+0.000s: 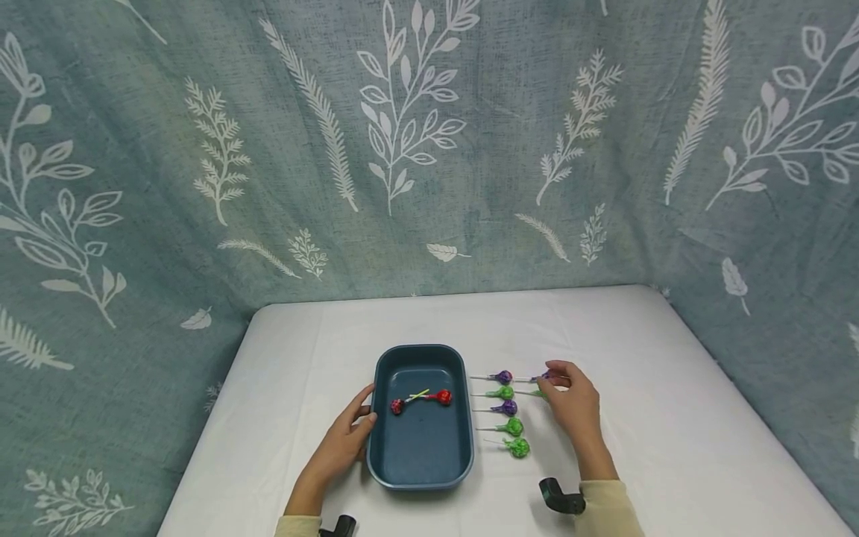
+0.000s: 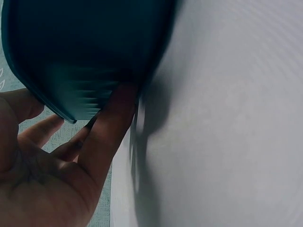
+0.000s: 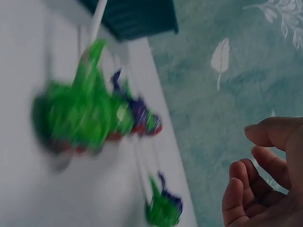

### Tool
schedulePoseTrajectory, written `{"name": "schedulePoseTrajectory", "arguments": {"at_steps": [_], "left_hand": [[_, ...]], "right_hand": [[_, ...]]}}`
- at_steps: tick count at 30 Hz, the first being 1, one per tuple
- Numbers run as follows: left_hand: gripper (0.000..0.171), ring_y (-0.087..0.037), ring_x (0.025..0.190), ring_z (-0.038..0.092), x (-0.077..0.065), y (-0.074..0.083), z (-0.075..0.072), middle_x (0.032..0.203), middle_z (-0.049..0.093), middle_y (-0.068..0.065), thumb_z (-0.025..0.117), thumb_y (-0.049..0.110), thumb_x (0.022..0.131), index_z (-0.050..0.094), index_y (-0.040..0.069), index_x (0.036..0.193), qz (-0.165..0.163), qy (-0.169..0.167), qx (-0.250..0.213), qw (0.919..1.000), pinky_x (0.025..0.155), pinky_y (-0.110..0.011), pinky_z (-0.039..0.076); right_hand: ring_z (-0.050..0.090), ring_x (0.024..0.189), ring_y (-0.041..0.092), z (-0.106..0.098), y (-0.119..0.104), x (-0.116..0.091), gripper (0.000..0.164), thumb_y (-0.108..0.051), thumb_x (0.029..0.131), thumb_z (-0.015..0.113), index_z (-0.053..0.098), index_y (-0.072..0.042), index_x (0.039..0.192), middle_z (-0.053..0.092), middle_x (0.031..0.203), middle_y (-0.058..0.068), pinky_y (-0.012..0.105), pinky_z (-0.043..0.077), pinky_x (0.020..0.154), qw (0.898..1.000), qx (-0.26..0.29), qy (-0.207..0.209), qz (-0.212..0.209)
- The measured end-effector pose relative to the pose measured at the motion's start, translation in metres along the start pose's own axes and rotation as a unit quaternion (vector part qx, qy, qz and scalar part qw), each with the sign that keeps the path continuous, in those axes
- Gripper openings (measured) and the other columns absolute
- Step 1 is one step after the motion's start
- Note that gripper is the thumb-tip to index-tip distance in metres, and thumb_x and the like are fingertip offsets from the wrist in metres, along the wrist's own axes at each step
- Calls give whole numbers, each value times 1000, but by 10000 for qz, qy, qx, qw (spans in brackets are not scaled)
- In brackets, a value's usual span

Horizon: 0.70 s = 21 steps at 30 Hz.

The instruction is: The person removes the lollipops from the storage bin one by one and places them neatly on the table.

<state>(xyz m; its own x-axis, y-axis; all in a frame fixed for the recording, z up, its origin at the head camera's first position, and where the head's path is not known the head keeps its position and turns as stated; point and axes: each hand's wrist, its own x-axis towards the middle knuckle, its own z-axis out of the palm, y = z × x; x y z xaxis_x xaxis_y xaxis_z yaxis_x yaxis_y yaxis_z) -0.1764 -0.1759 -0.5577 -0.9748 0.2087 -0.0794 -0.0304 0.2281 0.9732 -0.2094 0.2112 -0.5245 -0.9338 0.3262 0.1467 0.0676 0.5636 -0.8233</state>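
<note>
My left hand [image 1: 345, 440] is at the left side of a dark blue tray [image 1: 419, 483]. In the left wrist view, its fingers [image 2: 106, 135] bend around the tray's rim and outer wall. Inside the tray lie a red lollipop [image 1: 443, 397] and a darker red lollipop [image 1: 397, 406], their sticks crossing. My right hand [image 1: 576, 399] hovers by a purple lollipop [image 1: 539, 377] and a green lollipop [image 1: 537, 393], partly covering both. In the right wrist view, a gap separates thumb and fingers, with nothing between them; that pair, a green lollipop [image 3: 163, 211] foremost, lies on the table below.
Between tray and right hand, several wrapped lollipops form a column: a purple one [image 1: 503, 377] at the back, a green one [image 1: 515, 447] at the front, sticks toward the tray. A white cloth [image 1: 671, 418] covers the table. Patterned green fabric [image 1: 416, 246] hangs behind.
</note>
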Motion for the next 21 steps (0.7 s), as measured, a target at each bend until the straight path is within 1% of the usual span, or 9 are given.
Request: {"name": "schedulePoseTrajectory", "arguments": {"at_steps": [3, 7, 11, 14, 17, 21], "left_hand": [[57, -36, 110, 64, 1, -1, 0, 138, 49, -30, 52, 19, 107, 31, 15, 160, -1, 0, 56, 10000, 68, -39, 58], [56, -35, 108, 64, 2, 0, -1, 139, 49, -30, 53, 19, 107, 32, 15, 160, 15, 12, 84, 10000, 67, -39, 58], [56, -37, 109, 63, 3, 2, -1, 138, 49, -29, 53, 18, 107, 33, 14, 159, 52, 39, 64, 10000, 68, -40, 58], [57, -37, 108, 63, 2, 3, 0, 138, 50, -30, 54, 17, 107, 33, 13, 159, 54, 62, 23, 10000, 67, -41, 57], [57, -37, 106, 64, 0, 3, 1, 137, 50, -30, 54, 15, 106, 33, 12, 159, 23, 93, -22, 10000, 65, -41, 56], [57, -37, 106, 64, 0, 4, 2, 138, 50, -30, 54, 15, 106, 33, 12, 159, 7, 102, 2, 9999, 63, -40, 55]], "right_hand": [[65, 105, 33, 7, -19, -3, 34, -15, 94, 70, 64, 0, 124, 68, 116, 20, 47, 48, 89, 9997, 166, -85, -150], [65, 107, 32, 17, -43, -7, 32, -16, 96, 69, 65, -2, 124, 68, 117, 18, 49, 49, 91, 9978, 416, -320, -393], [66, 107, 32, 30, -64, -10, 29, -15, 95, 71, 68, -3, 121, 69, 115, 16, 51, 51, 91, 9925, 765, -631, -717], [67, 106, 31, 43, -78, -14, 26, -14, 94, 72, 69, -5, 119, 70, 114, 14, 50, 53, 89, 9885, 859, -910, -851], [67, 107, 30, 57, -92, -19, 27, -17, 95, 72, 69, -6, 119, 70, 114, 12, 49, 54, 87, 9846, 745, -1276, -936], [66, 110, 31, 76, -105, -24, 31, -21, 97, 69, 68, -5, 123, 69, 117, 12, 50, 54, 87, 9762, 416, -1916, -927]]}}
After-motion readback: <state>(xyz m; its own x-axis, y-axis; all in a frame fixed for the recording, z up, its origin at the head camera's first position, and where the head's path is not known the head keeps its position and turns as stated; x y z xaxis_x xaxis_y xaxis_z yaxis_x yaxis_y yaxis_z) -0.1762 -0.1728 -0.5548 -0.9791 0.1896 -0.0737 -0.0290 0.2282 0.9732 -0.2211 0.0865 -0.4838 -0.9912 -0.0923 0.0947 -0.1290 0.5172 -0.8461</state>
